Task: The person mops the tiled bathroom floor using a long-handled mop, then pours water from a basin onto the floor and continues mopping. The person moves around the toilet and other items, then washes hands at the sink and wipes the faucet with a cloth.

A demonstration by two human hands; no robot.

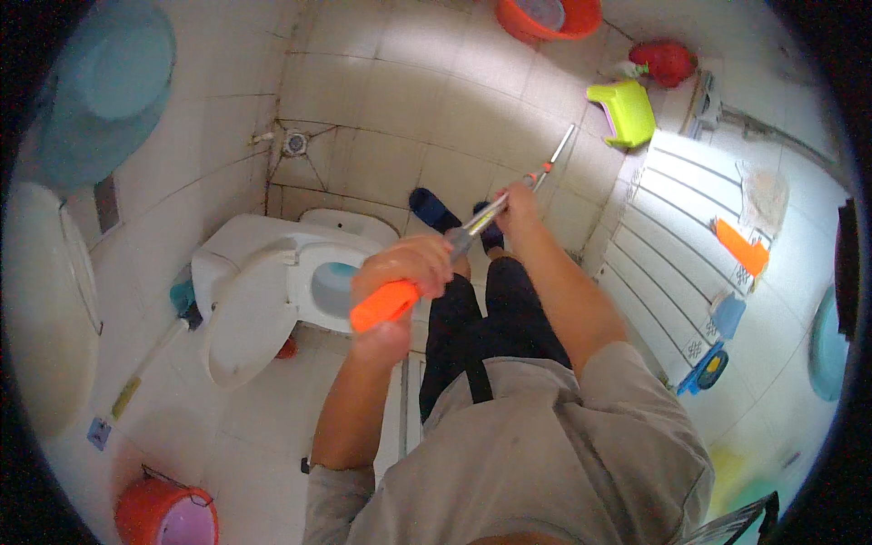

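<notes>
My left hand [403, 264] is wrapped around the top of a long-handled floor cleaning tool [485, 219], just above its orange end grip [383, 306]. Farther down the silver pole, my right hand [518, 203] is closed around it. The pole slants away from me toward the tiled floor. At its far end is a narrow, pale bar-shaped head [563, 143] with orange fittings; whether it touches the floor I cannot tell. Below the pole are my feet in dark blue slippers [432, 208]. Left of my hands stands a white toilet [252, 235] with its lid [248, 323] raised.
A lime-green plastic stool [630, 112] lies tipped near the tool's head. Beyond are a red basin [579, 20] and a red bag [671, 63]. On the right a slatted white surface [647, 252] bears cloths and a brush [712, 368]. A red bucket [146, 507] stands lower left.
</notes>
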